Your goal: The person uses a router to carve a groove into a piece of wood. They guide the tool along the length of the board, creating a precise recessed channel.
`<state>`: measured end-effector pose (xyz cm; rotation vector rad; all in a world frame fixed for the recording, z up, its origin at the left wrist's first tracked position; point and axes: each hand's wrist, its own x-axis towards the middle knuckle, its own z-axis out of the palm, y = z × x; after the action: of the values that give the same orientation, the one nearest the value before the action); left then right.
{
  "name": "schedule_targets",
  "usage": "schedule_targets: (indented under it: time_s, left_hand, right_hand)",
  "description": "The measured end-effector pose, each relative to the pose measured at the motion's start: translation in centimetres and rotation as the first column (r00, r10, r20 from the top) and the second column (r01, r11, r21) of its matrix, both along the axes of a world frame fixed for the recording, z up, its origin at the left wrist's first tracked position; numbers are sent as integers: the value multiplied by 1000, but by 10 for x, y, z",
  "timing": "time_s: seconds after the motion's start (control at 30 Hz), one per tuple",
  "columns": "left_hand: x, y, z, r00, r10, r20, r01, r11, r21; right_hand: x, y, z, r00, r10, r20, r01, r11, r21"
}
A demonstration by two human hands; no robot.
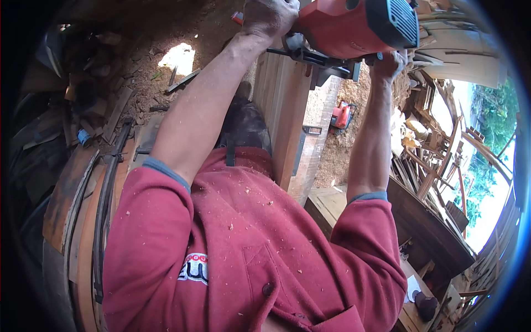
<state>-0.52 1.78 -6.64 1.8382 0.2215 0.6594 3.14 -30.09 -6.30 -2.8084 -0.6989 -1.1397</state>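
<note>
A large red and black power tool, which looks like a plunge router (345, 27), is at the top of the view above a long wooden board (290, 110). My left hand (271, 17) is closed around its left side, partly cut off by the upper edge. On its other side, my right hand (389, 65) grips a handle, the fingers partly hidden behind the tool. Black metal guide parts (332, 65) show under the red housing. Whether the bit touches the wood is hidden.
A smaller red power tool (342, 116) lies among wood shavings right of the board. Stacked scrap wood (437, 144) fills the right side, above a dark wooden box (431, 227). Curved planks and long metal clamps (105, 221) stand at the left. Shavings cover the ground.
</note>
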Motion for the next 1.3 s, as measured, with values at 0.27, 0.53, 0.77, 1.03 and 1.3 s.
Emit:
schedule_targets:
  time_s: [0.27,0.53,0.77,1.03,1.3]
  left_hand:
    - [3,0,-16,998,65,19,-66,996,53]
    - [-11,9,23,999,-35,-27,35,999,-4]
    - [-8,10,31,997,-59,-45,59,998,1]
    - [-6,5,1,996,-81,-44,80,997,-20]
    - [-12,6,16,985,-66,-162,78,995,69]
  right_hand:
    - [1,5,-7,996,31,78,-33,999,19]
    - [-6,14,18,998,58,-13,-57,997,44]
    - [-2,24,36,980,187,65,-188,982,15]
    - [-1,11,-1,996,70,48,-72,996,52]
    - [0,6,-3,998,59,13,-60,989,139]
